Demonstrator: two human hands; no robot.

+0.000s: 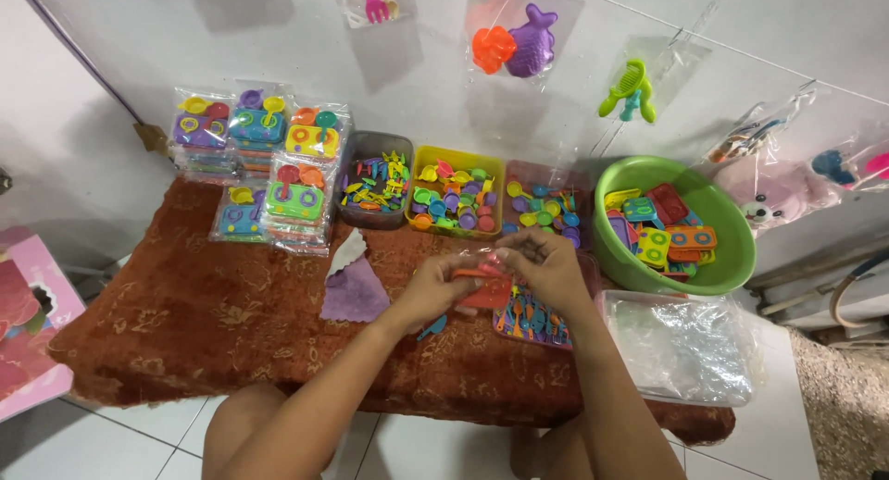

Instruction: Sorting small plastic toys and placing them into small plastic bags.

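My left hand [433, 287] and my right hand [544, 265] meet over the middle of a brown patterned mat [213, 323]. Together they hold a small clear plastic bag with an orange-red toy piece [483, 286] inside it. My right fingers pinch the bag's top edge, while the left hand grips its lower left side. Just under the hands lies a tray of small colourful toy utensils [532, 321], partly hidden by my right wrist. A blue piece [431, 327] lies on the mat below my left hand.
Behind the hands stand a grey tub [374, 179], a yellow tub [456, 193] and a pink tub [548, 202] of small toy parts. A green basin [732, 249] holds toy stoves. Packed toy sets [269, 161] stack at the back left. Clear bags [685, 346] lie right. A purple cloth [354, 290] lies left.
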